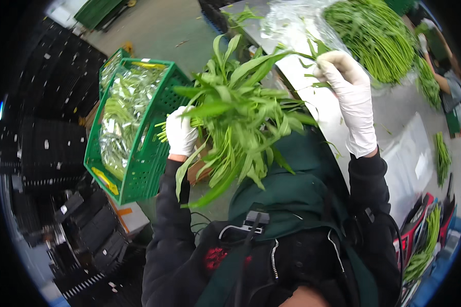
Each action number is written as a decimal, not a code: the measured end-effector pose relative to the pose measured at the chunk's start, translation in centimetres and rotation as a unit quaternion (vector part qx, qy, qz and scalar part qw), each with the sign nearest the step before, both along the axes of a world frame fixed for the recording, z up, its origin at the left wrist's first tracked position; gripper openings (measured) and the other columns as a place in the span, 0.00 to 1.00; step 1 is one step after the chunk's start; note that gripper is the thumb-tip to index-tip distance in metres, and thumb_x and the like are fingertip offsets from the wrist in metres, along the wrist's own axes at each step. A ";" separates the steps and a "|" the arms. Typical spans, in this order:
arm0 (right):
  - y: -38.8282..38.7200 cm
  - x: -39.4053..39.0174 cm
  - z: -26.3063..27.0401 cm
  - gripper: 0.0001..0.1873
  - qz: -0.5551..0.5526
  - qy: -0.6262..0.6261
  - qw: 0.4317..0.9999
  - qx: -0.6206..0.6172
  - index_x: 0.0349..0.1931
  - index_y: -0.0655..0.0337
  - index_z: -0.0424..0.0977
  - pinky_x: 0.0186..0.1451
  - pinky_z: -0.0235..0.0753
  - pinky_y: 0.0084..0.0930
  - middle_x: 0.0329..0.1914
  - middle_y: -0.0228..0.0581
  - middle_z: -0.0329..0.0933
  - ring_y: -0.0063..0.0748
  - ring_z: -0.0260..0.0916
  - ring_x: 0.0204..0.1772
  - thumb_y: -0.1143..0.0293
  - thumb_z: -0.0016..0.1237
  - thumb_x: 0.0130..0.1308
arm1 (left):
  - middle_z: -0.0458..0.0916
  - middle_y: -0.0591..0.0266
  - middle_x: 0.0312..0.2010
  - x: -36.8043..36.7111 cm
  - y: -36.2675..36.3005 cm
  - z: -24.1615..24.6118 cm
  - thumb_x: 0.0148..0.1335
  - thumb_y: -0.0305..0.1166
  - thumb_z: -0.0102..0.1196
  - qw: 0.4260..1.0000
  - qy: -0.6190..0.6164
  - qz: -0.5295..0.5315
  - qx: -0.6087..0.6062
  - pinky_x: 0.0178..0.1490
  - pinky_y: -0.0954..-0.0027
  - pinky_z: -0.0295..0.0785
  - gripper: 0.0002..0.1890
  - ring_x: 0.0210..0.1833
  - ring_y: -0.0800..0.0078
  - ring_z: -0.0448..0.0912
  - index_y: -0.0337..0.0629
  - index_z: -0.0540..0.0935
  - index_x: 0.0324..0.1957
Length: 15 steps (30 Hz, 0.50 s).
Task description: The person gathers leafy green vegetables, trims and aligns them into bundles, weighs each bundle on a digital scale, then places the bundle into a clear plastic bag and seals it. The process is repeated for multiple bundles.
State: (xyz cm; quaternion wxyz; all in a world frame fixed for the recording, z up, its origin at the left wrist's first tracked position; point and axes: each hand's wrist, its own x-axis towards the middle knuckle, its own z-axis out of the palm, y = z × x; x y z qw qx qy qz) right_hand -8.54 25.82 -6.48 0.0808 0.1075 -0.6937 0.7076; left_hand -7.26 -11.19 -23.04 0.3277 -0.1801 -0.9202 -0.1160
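My left hand, in a white glove, grips a bunch of water spinach by its cut stems. The leafy tops spread out to the right, in front of my green apron. On the other side, my gloved right hand pinches a few leaves between thumb and fingers, above the edge of the metal table. Some of those leaves run back toward the bunch; whether they are still joined to it I cannot tell.
Left of me stands a green plastic crate holding bagged greens. Stacked black crates line the far left. A large pile of water spinach lies on plastic at the table's far end. Another person's gloved hand shows at the upper right.
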 end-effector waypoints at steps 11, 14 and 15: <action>0.5 -1.5 -10.2 0.11 0.154 -0.008 0.891 0.426 0.42 0.62 0.79 0.37 0.68 0.19 0.29 0.28 0.75 0.19 0.69 0.32 0.64 0.54 0.68 | 0.83 0.54 0.48 1.0 -5.4 -2.6 0.60 0.30 0.56 0.968 0.030 -0.118 0.219 0.51 0.61 0.76 0.16 0.47 0.57 0.81 0.44 0.81 0.51; 0.1 -1.4 -9.4 0.10 0.149 -0.037 0.881 0.448 0.38 0.57 0.81 0.40 0.70 0.26 0.27 0.32 0.76 0.27 0.71 0.32 0.61 0.55 0.65 | 0.81 0.54 0.52 0.8 -6.2 -4.4 0.64 0.31 0.54 0.940 -0.188 -0.011 0.283 0.55 0.60 0.75 0.17 0.51 0.58 0.80 0.42 0.78 0.55; 0.0 -1.3 -8.6 0.09 0.146 -0.019 0.870 0.471 0.38 0.60 0.80 0.38 0.69 0.22 0.27 0.29 0.76 0.21 0.69 0.32 0.64 0.56 0.65 | 0.80 0.54 0.53 0.9 -6.3 -4.9 0.65 0.31 0.53 0.927 -0.221 0.004 0.302 0.56 0.60 0.74 0.17 0.52 0.59 0.80 0.42 0.78 0.56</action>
